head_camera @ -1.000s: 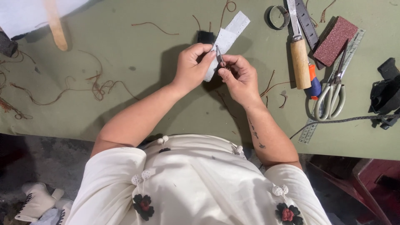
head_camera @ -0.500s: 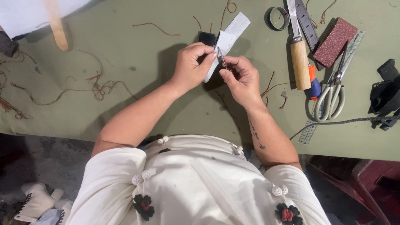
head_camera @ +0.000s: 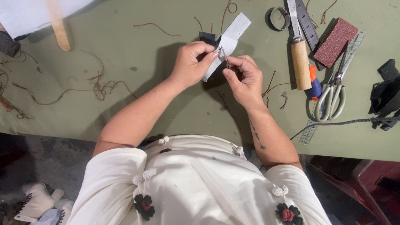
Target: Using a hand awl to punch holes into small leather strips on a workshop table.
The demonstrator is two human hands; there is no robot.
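A dull green worktable (head_camera: 125,104) fills the view, with a flat wooden stick (head_camera: 58,25) at its far left and loose brown threads (head_camera: 100,87) strewn beside it. Above the middle, the left hand (head_camera: 191,62) is closed, pinching a pale grey strip of stiff material (head_camera: 231,39), while the right hand (head_camera: 246,79) is closed too, its fingertips gripping a thin metal needle (head_camera: 225,58) set against that strip. Farther right lie a wooden-handled knife (head_camera: 300,54), a reddish-brown sanding block (head_camera: 335,41) and grey-handled scissors (head_camera: 331,98) on a steel ruler (head_camera: 312,129).
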